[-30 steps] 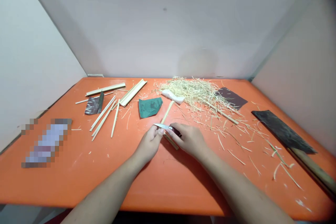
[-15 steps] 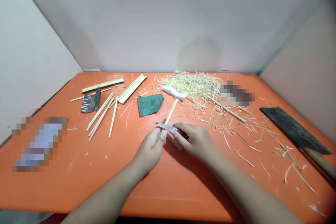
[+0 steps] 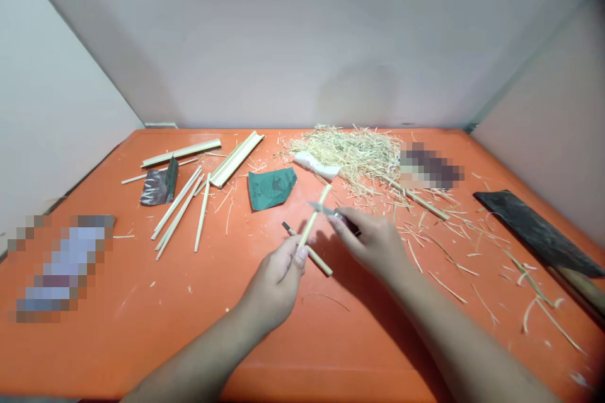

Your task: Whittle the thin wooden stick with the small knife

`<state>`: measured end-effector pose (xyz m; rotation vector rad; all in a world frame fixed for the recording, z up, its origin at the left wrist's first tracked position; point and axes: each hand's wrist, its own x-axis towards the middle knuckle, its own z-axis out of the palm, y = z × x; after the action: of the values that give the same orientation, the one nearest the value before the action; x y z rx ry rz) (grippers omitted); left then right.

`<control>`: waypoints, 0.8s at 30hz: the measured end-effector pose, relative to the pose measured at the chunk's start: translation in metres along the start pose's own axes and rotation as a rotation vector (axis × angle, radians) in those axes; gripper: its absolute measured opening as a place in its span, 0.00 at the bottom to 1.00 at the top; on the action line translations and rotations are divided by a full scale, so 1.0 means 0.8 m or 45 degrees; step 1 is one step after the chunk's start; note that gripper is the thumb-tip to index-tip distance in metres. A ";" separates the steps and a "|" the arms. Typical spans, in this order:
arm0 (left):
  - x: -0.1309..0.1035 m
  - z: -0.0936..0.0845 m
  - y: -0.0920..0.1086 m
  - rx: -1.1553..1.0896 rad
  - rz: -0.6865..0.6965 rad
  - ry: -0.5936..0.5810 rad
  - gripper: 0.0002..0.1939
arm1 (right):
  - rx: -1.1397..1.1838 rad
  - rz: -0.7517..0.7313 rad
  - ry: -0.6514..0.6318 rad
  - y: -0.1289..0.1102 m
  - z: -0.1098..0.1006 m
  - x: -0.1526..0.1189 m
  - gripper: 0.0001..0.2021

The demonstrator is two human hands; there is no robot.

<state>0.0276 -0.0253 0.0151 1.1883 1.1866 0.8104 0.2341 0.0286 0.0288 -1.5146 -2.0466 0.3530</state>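
In my left hand [image 3: 276, 280] is a thin pale bamboo stick [image 3: 311, 225], its far end pointing up and away from me. My right hand [image 3: 375, 242] grips a small knife [image 3: 348, 223] by its dark handle. The knife's blade lies across the upper part of the stick and seems to touch it. Beneath the stick, a small tool [image 3: 322, 263] with a wooden handle and a dark flat tip rests on the orange table [image 3: 293, 352]; my left fingers hide part of it.
Several bamboo sticks [image 3: 177, 201] and split bamboo pieces [image 3: 237, 158] lie left, near dark sandpaper [image 3: 158, 186] and green sandpaper [image 3: 271, 187]. Shavings [image 3: 354, 151] heap at the back behind a white curled piece [image 3: 316, 165]. A cleaver [image 3: 534, 230] lies right; blurred-out items are at both sides.
My right hand has slid the knife up along the stick, away from my left hand. The tool's dark tip now shows beside my left fingers.
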 end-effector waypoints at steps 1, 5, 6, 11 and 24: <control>0.000 0.001 0.000 -0.010 0.004 -0.017 0.26 | -0.021 0.038 0.041 0.004 -0.001 0.002 0.20; 0.001 0.000 -0.001 0.006 0.010 -0.035 0.27 | 0.036 -0.030 -0.012 0.008 -0.002 0.003 0.19; 0.001 -0.001 -0.001 0.014 0.005 -0.039 0.27 | 0.051 -0.054 -0.034 0.007 -0.002 0.003 0.19; -0.001 -0.003 -0.003 0.043 0.014 -0.083 0.27 | -0.015 0.042 0.057 0.018 -0.008 0.008 0.20; 0.003 -0.004 0.000 -0.055 0.018 -0.167 0.25 | -0.124 0.112 0.111 0.036 -0.017 0.018 0.22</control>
<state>0.0247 -0.0225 0.0147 1.1969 1.0496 0.7530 0.2617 0.0502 0.0291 -1.6526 -1.9594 0.2193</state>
